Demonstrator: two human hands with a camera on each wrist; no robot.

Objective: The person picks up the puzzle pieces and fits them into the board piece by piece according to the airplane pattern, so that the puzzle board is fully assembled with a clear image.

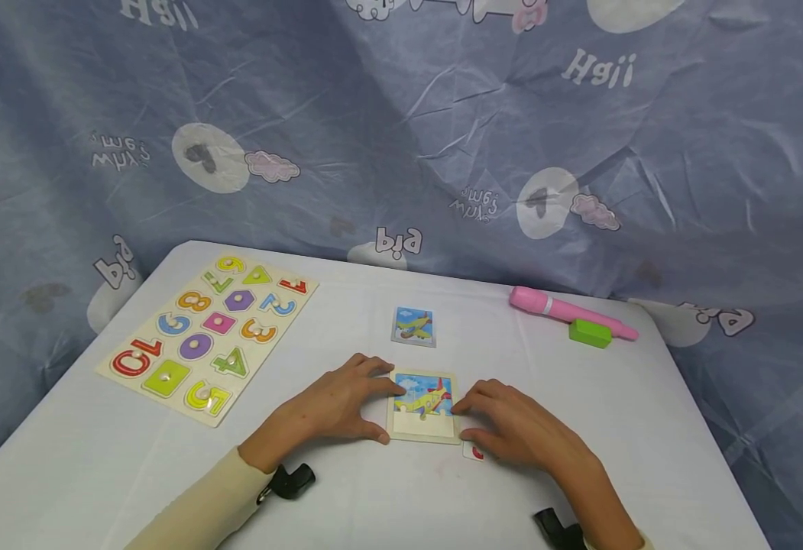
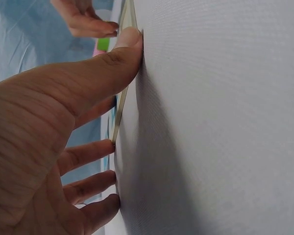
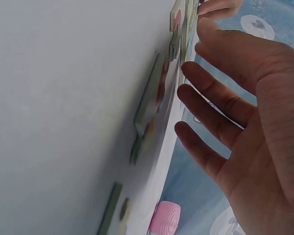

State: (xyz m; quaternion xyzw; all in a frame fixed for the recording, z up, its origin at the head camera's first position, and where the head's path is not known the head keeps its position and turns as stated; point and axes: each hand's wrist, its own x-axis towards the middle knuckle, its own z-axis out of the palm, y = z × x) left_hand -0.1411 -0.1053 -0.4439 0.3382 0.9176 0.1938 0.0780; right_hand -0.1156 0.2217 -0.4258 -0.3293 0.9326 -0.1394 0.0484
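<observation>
A small wooden jigsaw tray (image 1: 423, 438) lies at the table's near middle. Inside it, a yellow airplane picture (image 1: 423, 394) covers the upper part; pale bare board shows below. My left hand (image 1: 346, 399) rests at the tray's left edge, thumb at the lower corner and index finger reaching over the rim; the left wrist view shows the thumb (image 2: 130, 39) against the edge. My right hand (image 1: 511, 420) is at the right edge, index fingertip by the picture's lower right corner. Its fingers (image 3: 210, 107) are loosely bent. A loose piece (image 1: 473, 451) lies under its thumb.
Several loose pieces, one a jigsaw piece (image 3: 149, 93), lie below my right hand. Behind the tray is an airplane picture card (image 1: 414, 327). A number-and-shape board (image 1: 218, 323) lies left; a pink pen-like stick (image 1: 559, 307) and green block (image 1: 590, 333) lie right.
</observation>
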